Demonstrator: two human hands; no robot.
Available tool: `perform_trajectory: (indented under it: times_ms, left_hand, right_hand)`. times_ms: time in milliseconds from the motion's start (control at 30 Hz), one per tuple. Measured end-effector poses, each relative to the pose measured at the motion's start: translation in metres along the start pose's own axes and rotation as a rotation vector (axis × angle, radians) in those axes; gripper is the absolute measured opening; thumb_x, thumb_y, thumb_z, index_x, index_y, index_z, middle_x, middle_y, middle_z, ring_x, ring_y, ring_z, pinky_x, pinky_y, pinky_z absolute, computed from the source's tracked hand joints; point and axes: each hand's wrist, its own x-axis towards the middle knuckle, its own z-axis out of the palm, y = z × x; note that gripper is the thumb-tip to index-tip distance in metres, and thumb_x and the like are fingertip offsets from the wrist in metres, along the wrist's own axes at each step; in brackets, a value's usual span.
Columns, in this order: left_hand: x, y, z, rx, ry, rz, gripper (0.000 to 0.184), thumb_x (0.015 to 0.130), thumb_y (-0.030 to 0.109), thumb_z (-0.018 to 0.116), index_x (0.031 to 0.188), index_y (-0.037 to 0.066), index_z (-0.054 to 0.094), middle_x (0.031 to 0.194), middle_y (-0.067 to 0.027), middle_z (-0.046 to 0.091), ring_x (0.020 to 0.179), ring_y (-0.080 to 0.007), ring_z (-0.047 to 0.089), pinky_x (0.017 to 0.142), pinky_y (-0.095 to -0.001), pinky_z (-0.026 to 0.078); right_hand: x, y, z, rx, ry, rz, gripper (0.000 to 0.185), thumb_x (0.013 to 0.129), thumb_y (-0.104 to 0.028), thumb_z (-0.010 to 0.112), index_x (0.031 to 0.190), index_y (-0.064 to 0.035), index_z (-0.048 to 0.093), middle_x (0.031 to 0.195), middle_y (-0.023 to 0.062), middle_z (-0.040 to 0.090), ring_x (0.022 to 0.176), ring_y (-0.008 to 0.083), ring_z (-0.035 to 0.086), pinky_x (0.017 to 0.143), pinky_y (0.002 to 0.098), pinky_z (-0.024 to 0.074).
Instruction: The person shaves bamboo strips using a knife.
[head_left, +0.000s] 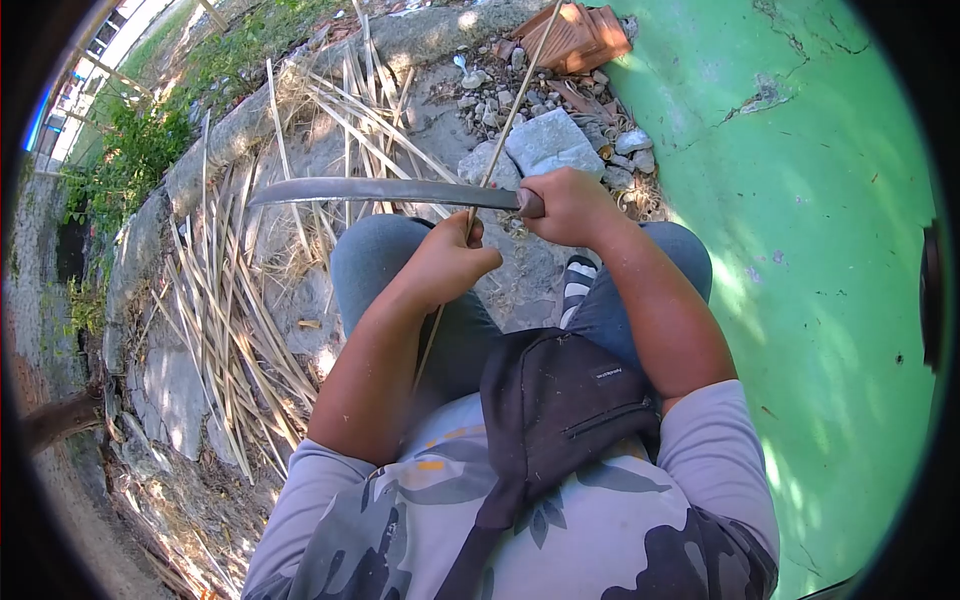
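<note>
A long curved blade [385,191] lies across the view, its tip toward the left. My right hand [570,207] is closed round its handle. Below the blade, my left hand [452,258] is closed on a thin bamboo strip [515,105]. The strip runs from the top of the view down past my left wrist and crosses the blade just left of my right hand. My fingers partly hide the strip and the handle.
Many cut strips [235,330] lie in a loose pile on the ground at the left. Concrete chunks [555,143], gravel and orange bricks [575,40] are ahead. A green wall or floor surface [800,300] fills the right side. A black bag [560,410] rests on my lap.
</note>
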Motion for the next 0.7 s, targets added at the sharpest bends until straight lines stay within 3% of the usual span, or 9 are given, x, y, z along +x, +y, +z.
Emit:
perform_trajectory:
  times_ms: [167, 367, 467, 700]
  left_hand:
    - [-0.005, 0.015, 0.000, 0.015, 0.002, -0.062, 0.033, 0.077, 0.015, 0.073, 0.096, 0.003, 0.049, 0.082, -0.0020, 0.050, 0.072, -0.0122, 0.049, 0.063, -0.0298, 0.043]
    - [-0.001, 0.002, 0.001, 0.035, 0.011, -0.007, 0.034, 0.078, 0.016, 0.072, 0.099, 0.001, 0.051, 0.081, -0.0035, 0.052, 0.071, -0.0135, 0.051, 0.062, -0.0324, 0.045]
    - [-0.001, 0.003, 0.003, 0.085, 0.007, -0.033, 0.034, 0.079, 0.016, 0.074, 0.100, 0.000, 0.051, 0.083, -0.0039, 0.052, 0.073, -0.0134, 0.051, 0.064, -0.0325, 0.045]
    - [-0.004, 0.006, -0.002, 0.113, -0.029, -0.006, 0.035, 0.081, 0.014, 0.075, 0.104, -0.001, 0.052, 0.090, -0.0042, 0.054, 0.080, -0.0126, 0.052, 0.070, -0.0300, 0.045]
  right_hand:
    - [0.012, 0.015, 0.000, 0.090, -0.048, 0.093, 0.015, 0.077, -0.019, 0.073, 0.083, -0.0062, 0.068, 0.074, 0.0185, 0.066, 0.074, 0.0426, 0.066, 0.066, 0.0485, 0.0510]
    - [0.003, -0.003, -0.002, 0.002, -0.016, -0.039, 0.015, 0.077, -0.019, 0.072, 0.081, -0.0053, 0.067, 0.073, 0.0191, 0.066, 0.073, 0.0426, 0.065, 0.065, 0.0474, 0.0497]
    - [0.011, 0.018, -0.007, 0.065, -0.149, 0.188, 0.019, 0.077, -0.026, 0.074, 0.088, -0.0110, 0.072, 0.080, 0.0166, 0.071, 0.081, 0.0398, 0.070, 0.072, 0.0485, 0.0547]
    - [0.000, -0.003, -0.008, -0.005, -0.087, 0.005, 0.019, 0.077, -0.024, 0.074, 0.092, -0.0115, 0.074, 0.082, 0.0166, 0.072, 0.079, 0.0402, 0.069, 0.070, 0.0477, 0.0539]
